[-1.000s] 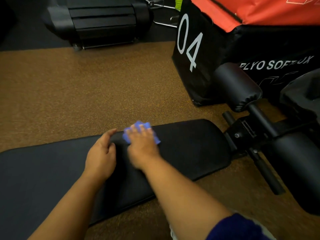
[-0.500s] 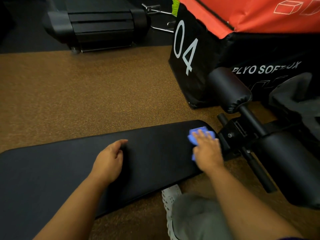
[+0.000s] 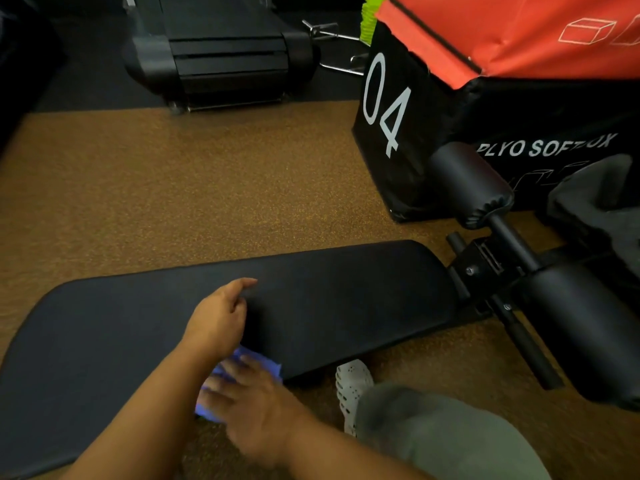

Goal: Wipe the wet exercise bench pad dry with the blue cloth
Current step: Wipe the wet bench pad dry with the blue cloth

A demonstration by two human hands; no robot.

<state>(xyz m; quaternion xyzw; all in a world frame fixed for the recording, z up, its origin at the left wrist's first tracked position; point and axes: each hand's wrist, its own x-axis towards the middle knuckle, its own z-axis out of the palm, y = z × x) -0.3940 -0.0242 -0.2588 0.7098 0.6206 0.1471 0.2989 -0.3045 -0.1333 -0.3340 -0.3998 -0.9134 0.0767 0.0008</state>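
Observation:
The long black bench pad (image 3: 329, 299) lies low across the brown floor, from the left edge to the frame on the right. My left hand (image 3: 218, 320) rests on its middle, fingers loosely curled, holding nothing. My right hand (image 3: 249, 407) presses flat on the blue cloth (image 3: 263, 363) at the pad's near edge, just under my left wrist. Most of the cloth is hidden under my fingers, and the right hand is blurred by motion.
The bench's black foam rollers (image 3: 474, 185) and metal frame (image 3: 491, 268) stand at the right. A black and orange plyo box (image 3: 450, 109) marked 04 sits behind them. A treadmill end (image 3: 221, 53) is at the back. My knee (image 3: 446, 431) and white shoe (image 3: 351, 386) are near the pad's front.
My right hand has swept the cloth from the pad's right end back left to the near edge, below my left hand. The left hand has stayed on the pad's middle.

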